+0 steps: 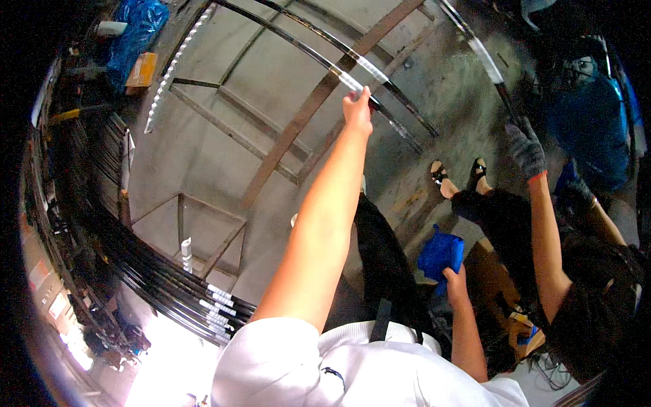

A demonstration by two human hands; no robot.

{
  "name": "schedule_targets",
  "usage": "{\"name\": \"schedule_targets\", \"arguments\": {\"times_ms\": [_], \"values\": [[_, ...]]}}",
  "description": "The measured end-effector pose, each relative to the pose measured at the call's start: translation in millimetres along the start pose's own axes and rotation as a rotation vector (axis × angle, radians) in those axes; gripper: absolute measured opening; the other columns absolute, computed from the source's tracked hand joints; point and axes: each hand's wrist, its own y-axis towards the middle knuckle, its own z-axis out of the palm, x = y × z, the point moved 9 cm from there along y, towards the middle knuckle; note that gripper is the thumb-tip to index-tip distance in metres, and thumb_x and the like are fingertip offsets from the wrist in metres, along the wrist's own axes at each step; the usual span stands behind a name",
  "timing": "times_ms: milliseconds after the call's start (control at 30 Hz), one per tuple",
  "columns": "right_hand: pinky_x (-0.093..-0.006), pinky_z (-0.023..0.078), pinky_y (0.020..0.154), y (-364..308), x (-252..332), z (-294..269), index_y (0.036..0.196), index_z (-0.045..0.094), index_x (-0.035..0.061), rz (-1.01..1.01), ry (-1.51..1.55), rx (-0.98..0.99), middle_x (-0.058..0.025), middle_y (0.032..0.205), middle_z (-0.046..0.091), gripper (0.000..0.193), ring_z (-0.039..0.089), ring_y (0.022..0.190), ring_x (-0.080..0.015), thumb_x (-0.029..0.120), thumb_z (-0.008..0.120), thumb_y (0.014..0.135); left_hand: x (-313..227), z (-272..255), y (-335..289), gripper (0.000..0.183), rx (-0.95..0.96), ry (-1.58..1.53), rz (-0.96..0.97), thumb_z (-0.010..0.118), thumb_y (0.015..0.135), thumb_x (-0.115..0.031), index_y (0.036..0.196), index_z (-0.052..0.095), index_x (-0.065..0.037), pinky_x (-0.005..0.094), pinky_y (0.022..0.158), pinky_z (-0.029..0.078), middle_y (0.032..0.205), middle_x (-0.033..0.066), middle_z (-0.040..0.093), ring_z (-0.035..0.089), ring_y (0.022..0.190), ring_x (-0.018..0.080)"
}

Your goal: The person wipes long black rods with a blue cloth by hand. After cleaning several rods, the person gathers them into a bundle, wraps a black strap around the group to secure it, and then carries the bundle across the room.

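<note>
My left arm reaches far forward, and my left hand [358,112] is closed on a long black rod [298,44] beside its white-wrapped section [350,82]. A second black rod [319,30] with a similar white section lies alongside, beyond the hand. Close to my body, my right hand [457,283] grips a crumpled blue cloth [439,254]; its far fingers are hidden behind the cloth. To the right, a co-worker's gloved hand [525,150] holds another black rod [503,95] with a white section.
A brown metal frame [298,129] supports the rods above a grey floor. Several black rods with white-wrapped ends [220,308] are stacked at the left. Blue plastic [590,136] bulges at the right. The co-worker's sandalled feet [441,175] stand ahead of me.
</note>
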Motion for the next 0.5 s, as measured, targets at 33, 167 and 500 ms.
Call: {"name": "schedule_targets", "arguments": {"times_ms": [33, 167, 500], "values": [[-0.0318, 0.042, 0.08, -1, -2, 0, 0.121, 0.045, 0.0013, 0.02, -0.031, -0.003, -0.0061, 0.099, 0.055, 0.052, 0.051, 0.085, -0.0191, 0.005, 0.051, 0.07, -10, -4, 3, 0.037, 0.051, -0.013, 0.094, 0.063, 0.083, -0.012, 0.112, 0.04, -0.008, 0.0331, 0.064, 0.05, 0.093, 0.0076, 0.052, 0.054, 0.073, 0.0197], [-0.0386, 0.039, 0.087, -6, 32, 25, 0.127, 0.038, 0.0007, -0.117, -0.04, 0.051, -0.0124, 0.107, 0.051, 0.064, 0.049, 0.093, -0.027, 0.011, 0.05, 0.065, -51, -18, -65, 0.035, 0.199, -0.235, -0.037, 0.059, 0.083, -0.002, 0.112, 0.04, -0.006, 0.0348, 0.073, 0.048, 0.092, 0.008, 0.05, 0.052, 0.082, 0.0186], [-0.027, 0.045, 0.074, -165, 241, 264, 0.129, 0.033, 0.0057, -0.577, -0.251, 0.897, -0.0068, 0.097, 0.054, 0.063, 0.053, 0.086, -0.0129, 0.015, 0.066, 0.077, -206, -100, -344, 0.036, 0.208, 0.391, 0.309, 0.063, 0.08, -0.007, 0.114, 0.052, -0.004, 0.0287, 0.087, 0.039, 0.1, 0.0028, 0.055, 0.051, 0.097, 0.013]]}}
